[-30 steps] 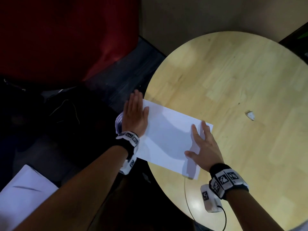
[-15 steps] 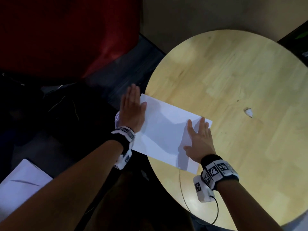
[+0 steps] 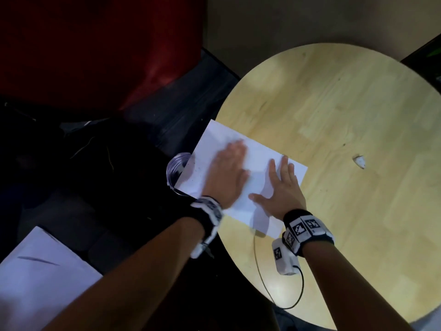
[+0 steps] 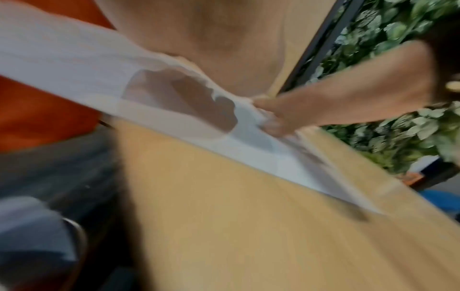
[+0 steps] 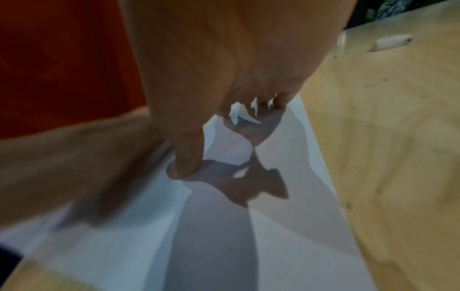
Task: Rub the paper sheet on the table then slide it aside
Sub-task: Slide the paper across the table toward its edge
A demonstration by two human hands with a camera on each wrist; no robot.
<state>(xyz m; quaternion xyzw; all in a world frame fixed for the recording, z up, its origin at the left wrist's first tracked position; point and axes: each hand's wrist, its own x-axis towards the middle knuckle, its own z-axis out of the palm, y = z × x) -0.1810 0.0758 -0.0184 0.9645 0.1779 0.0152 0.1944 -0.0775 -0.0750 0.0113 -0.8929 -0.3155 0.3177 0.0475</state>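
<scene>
A white paper sheet lies at the left edge of the round wooden table, its left part hanging past the rim. My left hand lies flat on the sheet's middle, blurred by motion. Just to its right, my right hand presses flat on the sheet with fingers spread and thumb out to the left. In the right wrist view the paper shows under the right hand, and the left hand is a blur beside it. The left wrist view is blurred; the sheet crosses it.
A small white scrap lies on the table to the right. A thin cable runs over the table's near edge. A clear round container sits under the sheet's left edge. Another white sheet lies at the lower left. A red seat stands behind.
My left hand has slid right from the sheet's left edge to its middle, close to my right hand. The right hand stays pressed on the sheet's right part.
</scene>
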